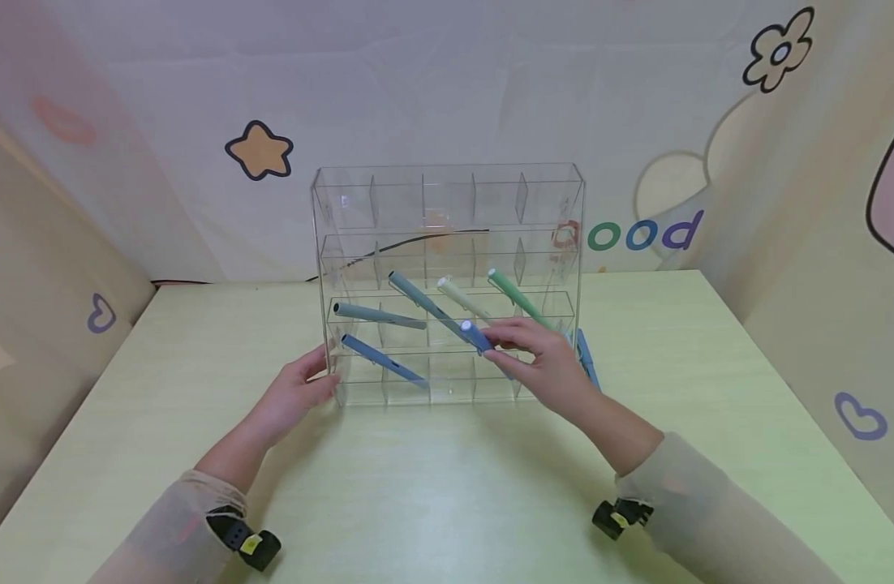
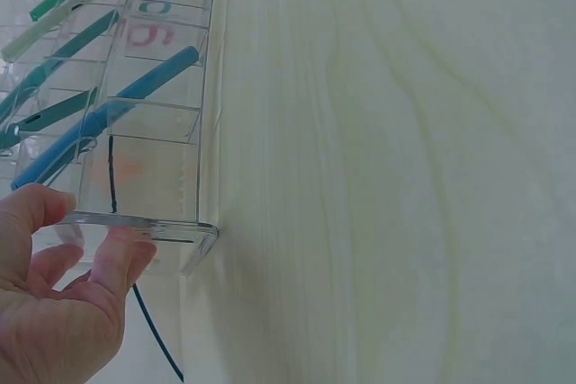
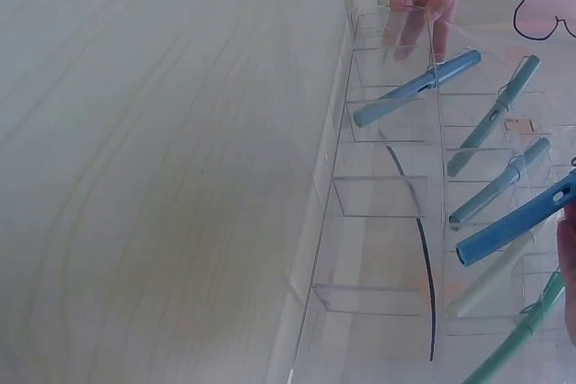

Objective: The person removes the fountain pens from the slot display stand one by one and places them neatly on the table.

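A clear acrylic pen rack [image 1: 447, 170] with divided tiers stands upright on the table. My right hand [image 1: 538, 361] pinches a blue pen [image 1: 476, 337] in front of the lower tiers; in the right wrist view that pen [image 3: 513, 224] slants across the rack. My left hand [image 1: 304, 385] grips the rack's left side wall, its thumb and fingers on either side in the left wrist view. Resting slanted in the rack are a grey-green pen [image 1: 380, 315], a lower blue pen [image 1: 384, 359], a teal pen [image 1: 425, 300], a pale pen [image 1: 462, 298] and a green pen [image 1: 520, 298].
Another blue pen [image 1: 587, 362] shows at the rack's right end, partly hidden by my right hand. The pale wooden table [image 1: 432, 487] extends around the rack. A printed cloth backdrop [image 1: 447, 97] hangs behind it and along both sides.
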Motion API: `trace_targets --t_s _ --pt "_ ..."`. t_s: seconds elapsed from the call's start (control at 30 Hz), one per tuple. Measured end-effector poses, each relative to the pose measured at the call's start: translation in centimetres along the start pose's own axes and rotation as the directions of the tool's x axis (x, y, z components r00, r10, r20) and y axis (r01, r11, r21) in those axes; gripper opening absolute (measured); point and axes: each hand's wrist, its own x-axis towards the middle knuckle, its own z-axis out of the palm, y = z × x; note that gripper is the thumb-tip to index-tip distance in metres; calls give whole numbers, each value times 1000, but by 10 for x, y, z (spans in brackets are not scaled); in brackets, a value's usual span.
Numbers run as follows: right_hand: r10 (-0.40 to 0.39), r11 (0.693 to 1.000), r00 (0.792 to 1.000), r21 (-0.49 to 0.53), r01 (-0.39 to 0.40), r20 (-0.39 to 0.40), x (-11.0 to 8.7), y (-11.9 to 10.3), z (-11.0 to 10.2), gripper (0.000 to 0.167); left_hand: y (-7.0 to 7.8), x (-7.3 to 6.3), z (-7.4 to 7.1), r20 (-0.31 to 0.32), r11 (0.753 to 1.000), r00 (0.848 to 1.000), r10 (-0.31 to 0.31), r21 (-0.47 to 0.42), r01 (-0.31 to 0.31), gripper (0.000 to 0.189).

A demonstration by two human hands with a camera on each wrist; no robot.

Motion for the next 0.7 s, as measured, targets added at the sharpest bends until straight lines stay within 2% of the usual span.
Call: trace_targets --t_s 0.33,0.5,0.7 --pt "4 1000 1000 1 -4 19 -7 5 -8 28 -1 1 0 -3 1000 1000 5 8 -5 59" --pt "43 999 999 -27 -43 28 -11 6 -15 28 -2 0 0 -7 999 1000 7 35 -7 59" --pt "100 993 995 -61 -100 0 -18 7 -27 28 0 0 0 -12 999 1000 6 37 -5 59"
